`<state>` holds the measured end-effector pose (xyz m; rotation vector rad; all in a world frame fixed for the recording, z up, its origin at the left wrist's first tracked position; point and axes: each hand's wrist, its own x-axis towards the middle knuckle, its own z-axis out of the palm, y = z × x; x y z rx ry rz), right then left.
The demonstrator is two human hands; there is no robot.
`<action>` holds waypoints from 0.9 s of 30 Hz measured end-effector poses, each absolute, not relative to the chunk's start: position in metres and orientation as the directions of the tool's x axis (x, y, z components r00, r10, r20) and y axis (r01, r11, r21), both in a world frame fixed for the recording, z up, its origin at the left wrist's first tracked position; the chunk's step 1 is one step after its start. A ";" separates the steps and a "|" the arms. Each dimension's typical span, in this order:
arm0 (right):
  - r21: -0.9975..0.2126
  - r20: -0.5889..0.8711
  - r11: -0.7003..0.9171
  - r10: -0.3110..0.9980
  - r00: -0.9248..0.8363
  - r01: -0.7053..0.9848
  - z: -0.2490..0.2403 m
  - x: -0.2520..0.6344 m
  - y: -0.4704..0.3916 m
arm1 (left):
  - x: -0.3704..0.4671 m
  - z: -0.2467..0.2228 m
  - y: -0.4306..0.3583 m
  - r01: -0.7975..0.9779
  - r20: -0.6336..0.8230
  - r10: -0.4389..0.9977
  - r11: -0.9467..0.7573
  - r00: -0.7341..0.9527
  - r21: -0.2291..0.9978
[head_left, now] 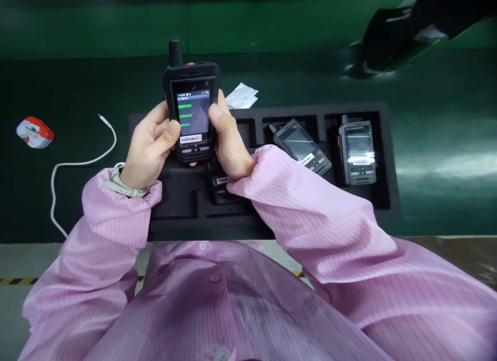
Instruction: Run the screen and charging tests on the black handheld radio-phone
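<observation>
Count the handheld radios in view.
4: a lit radio in the left hand and right hand; a partly hidden radio by the right sleeve; an askew radio in the black tray; an upright radio at its right end. The sleeve may hide more.

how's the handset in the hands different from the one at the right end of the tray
The held handset shows green text on a lit screen; the right-end handset looks unlit, with glare. The held handset is up between left hand and right hand; the right-end handset lies in the tray. Both have an upper-left antenna and buttons below the screen.
</observation>
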<state>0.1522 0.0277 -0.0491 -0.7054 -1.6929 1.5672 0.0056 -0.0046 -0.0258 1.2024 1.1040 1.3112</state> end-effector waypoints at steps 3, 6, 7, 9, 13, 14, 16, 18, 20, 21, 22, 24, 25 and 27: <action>-0.978 0.150 0.051 0.849 -0.506 -0.204 -0.045 0.151 0.026 | 0.005 -0.022 -0.005 -0.087 0.119 0.992 -0.116 0.039 0.990; -0.962 0.174 0.039 0.854 -0.491 -0.272 -0.045 0.151 0.026 | 0.005 -0.022 -0.005 -0.139 0.169 0.981 -0.155 0.097 0.978; -0.964 0.168 0.037 0.853 -0.493 -0.265 -0.045 0.151 0.026 | 0.005 -0.023 -0.005 -0.154 0.181 0.979 -0.164 0.097 0.974; -0.977 0.132 0.027 0.855 -0.501 -0.211 -0.046 0.151 0.025 | 0.005 -0.024 -0.005 -0.157 0.173 0.982 -0.160 0.073 0.975; -0.989 0.118 0.054 0.849 -0.515 -0.138 -0.046 0.151 0.025 | 0.005 -0.027 -0.005 -0.110 0.088 0.996 -0.086 0.012 0.990; -0.989 0.132 0.073 0.845 -0.518 -0.132 -0.046 0.152 0.025 | 0.005 -0.027 -0.005 -0.104 0.072 0.997 -0.071 0.005 0.992; -0.984 0.174 0.127 0.840 -0.514 -0.125 -0.045 0.153 0.027 | 0.004 -0.028 -0.005 -0.099 0.063 0.998 -0.063 -0.004 0.993; -0.971 0.238 0.198 0.833 -0.500 -0.132 -0.045 0.156 0.030 | 0.002 -0.029 -0.005 -0.104 0.096 0.995 -0.097 -0.011 0.990; -0.955 0.298 0.261 0.823 -0.484 -0.144 -0.045 0.158 0.033 | 0.000 -0.030 -0.005 -0.106 0.143 0.990 -0.144 -0.010 0.984; -0.948 0.316 0.283 0.820 -0.477 -0.143 -0.045 0.158 0.033 | 0.000 -0.031 -0.005 -0.101 0.164 0.987 -0.163 -0.006 0.981; -0.944 0.327 0.299 0.819 -0.471 -0.136 -0.046 0.159 0.034 | -0.001 -0.032 -0.005 -0.093 0.182 0.983 -0.181 0.000 0.979; -0.941 0.334 0.322 0.821 -0.462 -0.107 -0.046 0.160 0.033 | -0.001 -0.033 -0.005 -0.085 0.243 0.970 -0.241 0.018 0.967; -0.936 0.343 0.339 0.821 -0.456 -0.095 -0.046 0.160 0.033 | -0.002 -0.033 -0.005 -0.086 0.287 0.957 -0.284 0.036 0.955; -0.919 0.381 0.386 0.811 -0.444 -0.082 -0.046 0.161 0.032 | -0.002 -0.033 -0.004 -0.088 0.361 0.930 -0.355 0.069 0.931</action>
